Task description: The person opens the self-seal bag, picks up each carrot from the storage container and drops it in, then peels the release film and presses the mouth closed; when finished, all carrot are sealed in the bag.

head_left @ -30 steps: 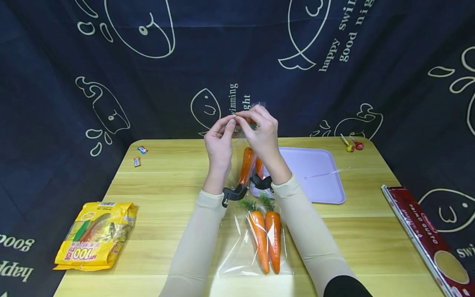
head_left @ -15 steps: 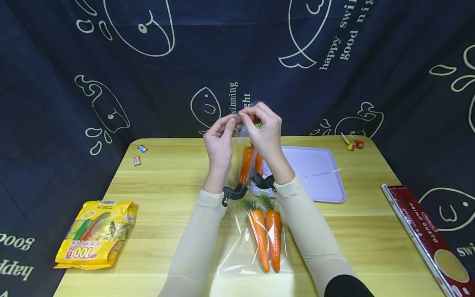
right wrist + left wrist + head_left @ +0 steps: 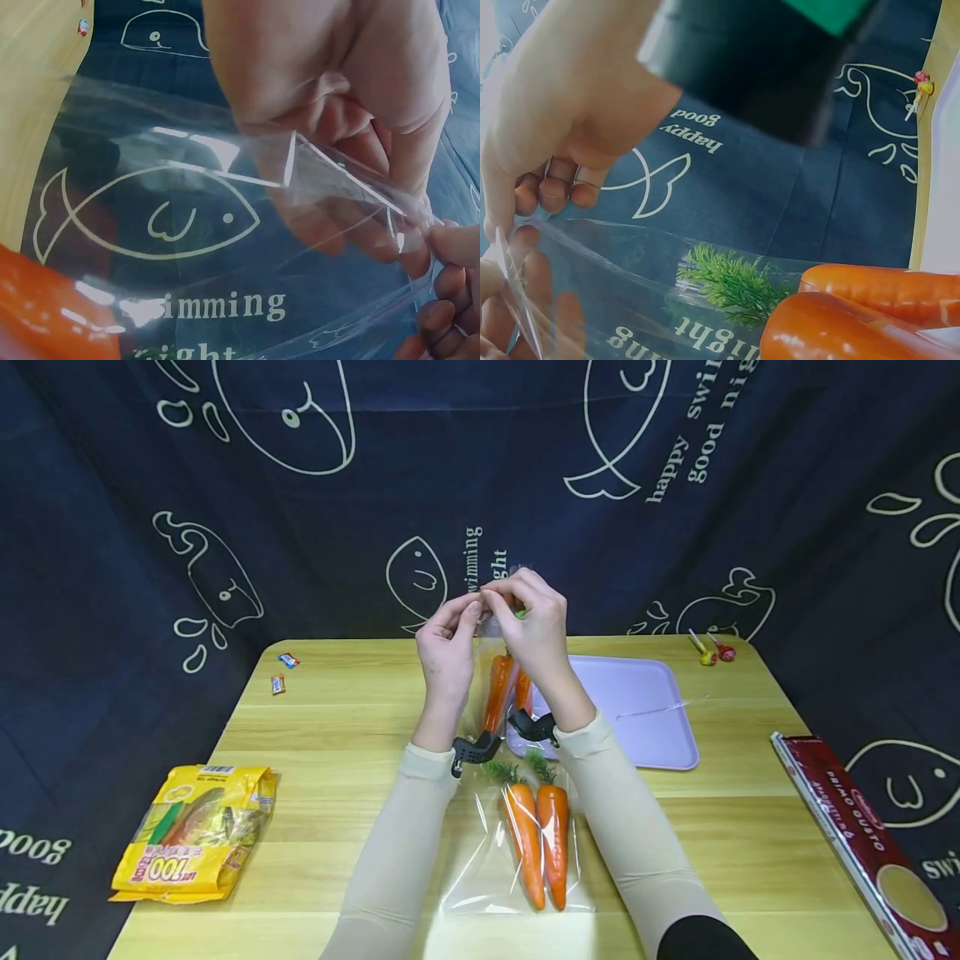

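Held up over the back of the table is a clear plastic bag [image 3: 112, 142] with orange carrots [image 3: 840, 326] inside, their green tops [image 3: 731, 281] toward its upper end. My left hand [image 3: 446, 647] pinches the upper edge of this bag between thumb and fingers. Close beside it, the right hand [image 3: 534, 620] pinches the same edge, its fingertips almost meeting the left ones. Below the wrists, a second clear bag [image 3: 468, 877] lies flat on the table with two carrots [image 3: 553, 835] in it. The back of my right hand partly hides the held bag.
A lilac tray [image 3: 637, 743] with a thin clear strip [image 3: 652, 711] stands behind the right forearm. Lollipops [image 3: 707, 653] lie at the back right, two small wrapped candies [image 3: 278, 684] back left. A yellow packet [image 3: 191, 835] sits left; a red spaghetti pack [image 3: 862, 835] lies along the right edge.
The right hand has shifted slightly to the right along the bag's edge, and the left hand has followed a little. Both still pinch the bag.
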A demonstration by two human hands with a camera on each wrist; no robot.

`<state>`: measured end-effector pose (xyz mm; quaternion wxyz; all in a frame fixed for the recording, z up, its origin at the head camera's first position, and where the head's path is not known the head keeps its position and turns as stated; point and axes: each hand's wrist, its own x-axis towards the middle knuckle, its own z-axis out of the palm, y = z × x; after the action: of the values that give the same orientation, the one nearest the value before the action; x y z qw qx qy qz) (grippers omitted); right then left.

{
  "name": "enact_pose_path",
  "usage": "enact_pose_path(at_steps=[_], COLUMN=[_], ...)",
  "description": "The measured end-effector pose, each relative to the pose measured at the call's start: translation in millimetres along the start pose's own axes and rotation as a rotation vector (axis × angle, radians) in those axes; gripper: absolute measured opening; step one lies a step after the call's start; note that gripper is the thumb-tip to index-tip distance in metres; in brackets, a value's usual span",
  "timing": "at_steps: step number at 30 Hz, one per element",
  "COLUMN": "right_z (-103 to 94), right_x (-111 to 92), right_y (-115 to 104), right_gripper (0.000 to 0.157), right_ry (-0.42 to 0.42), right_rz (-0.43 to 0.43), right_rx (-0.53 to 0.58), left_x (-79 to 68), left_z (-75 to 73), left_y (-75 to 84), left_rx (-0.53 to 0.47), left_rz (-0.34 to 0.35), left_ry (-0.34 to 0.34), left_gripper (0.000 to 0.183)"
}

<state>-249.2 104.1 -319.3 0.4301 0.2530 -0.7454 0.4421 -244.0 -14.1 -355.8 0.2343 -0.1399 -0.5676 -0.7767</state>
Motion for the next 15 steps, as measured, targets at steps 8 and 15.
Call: enact_pose_path(at_steps=[8,15], right_z=[1.1,0.5], right_x=[0.8,2.1], right_y=[-1.0,-4.5], right_gripper=[0.012,0.012], right_ry=[-0.028,-0.037], right_rz=[0.161,0.411], right_rx=[0.090,0.274], left_x=[0.2,0.5], left_z=[0.5,0.8], left_y=[-1.7,1.0], left_rx=[0.007,0.038], left_rz=[0.025,0.038], left_ry=[0.000,-0.001], left_gripper=[0.022,0.020])
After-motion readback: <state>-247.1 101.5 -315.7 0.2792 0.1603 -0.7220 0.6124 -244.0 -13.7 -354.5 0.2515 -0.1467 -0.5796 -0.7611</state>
